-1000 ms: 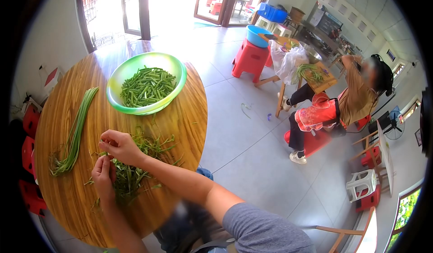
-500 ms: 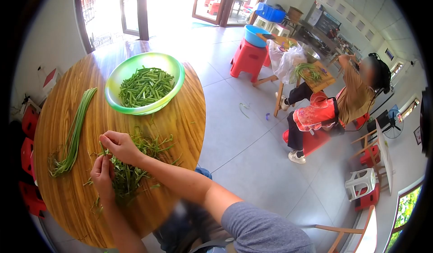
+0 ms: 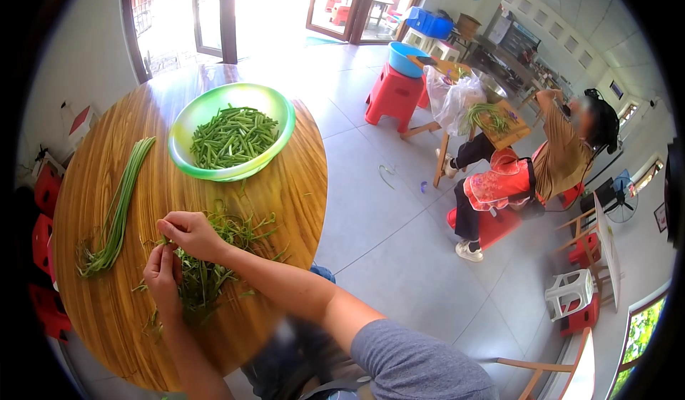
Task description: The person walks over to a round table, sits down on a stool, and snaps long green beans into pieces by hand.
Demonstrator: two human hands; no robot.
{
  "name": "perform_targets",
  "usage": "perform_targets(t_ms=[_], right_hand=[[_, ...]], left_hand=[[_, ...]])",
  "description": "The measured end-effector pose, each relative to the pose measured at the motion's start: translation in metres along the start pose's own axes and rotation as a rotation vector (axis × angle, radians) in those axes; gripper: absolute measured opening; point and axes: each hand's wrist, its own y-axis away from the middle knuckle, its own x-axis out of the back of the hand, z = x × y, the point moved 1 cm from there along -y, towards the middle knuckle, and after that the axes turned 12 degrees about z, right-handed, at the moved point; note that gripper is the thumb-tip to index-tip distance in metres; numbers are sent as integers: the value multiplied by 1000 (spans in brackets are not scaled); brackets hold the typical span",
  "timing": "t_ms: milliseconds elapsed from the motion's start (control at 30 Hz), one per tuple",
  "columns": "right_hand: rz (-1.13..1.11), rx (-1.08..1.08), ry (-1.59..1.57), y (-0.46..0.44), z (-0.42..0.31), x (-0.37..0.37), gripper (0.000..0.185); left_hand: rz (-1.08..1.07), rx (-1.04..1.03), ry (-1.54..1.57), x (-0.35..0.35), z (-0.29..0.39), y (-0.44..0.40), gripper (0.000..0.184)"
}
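Over the near part of the round table, my right hand (image 3: 191, 234) and my left hand (image 3: 163, 280) are close together, both pinching a short piece of green garlic stem (image 3: 166, 241). Most of that stem is hidden by my fingers. Beneath and beside my hands lies a loose pile of green trimmings (image 3: 203, 279). A bundle of long garlic stems (image 3: 122, 204) rests to the left. Beyond my hands, a green-and-white bowl (image 3: 187, 166) holds many cut stem pieces (image 3: 235, 137).
The wooden table (image 3: 93, 314) has a rounded edge. To the right, a person (image 3: 564, 157) in a red apron sits on a red stool (image 3: 492, 225) by a small table with greens (image 3: 489, 117). A blue basin (image 3: 405, 59) tops stacked red stools (image 3: 392, 93).
My hands stay almost in place, still pinching the stem. The view has shifted very slightly. The seated person's arms remain raised.
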Motion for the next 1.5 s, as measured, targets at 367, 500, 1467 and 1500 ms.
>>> perform_targets(t_ms=[367,500,1467,1500], right_hand=[[-22,0,4,0,-2,1,23],[-19,-7,-3,1,-8,2,21],[-108,-220,-200,-5,1,3,17],[-98,-194,-188,-5,-1,3,17]], left_hand=[[-8,9,-21,-1,1,1,22],[-11,9,-23,-1,2,1,22],[-26,-20,-70,0,-1,2,22],[-26,-22,-73,0,-2,2,21]])
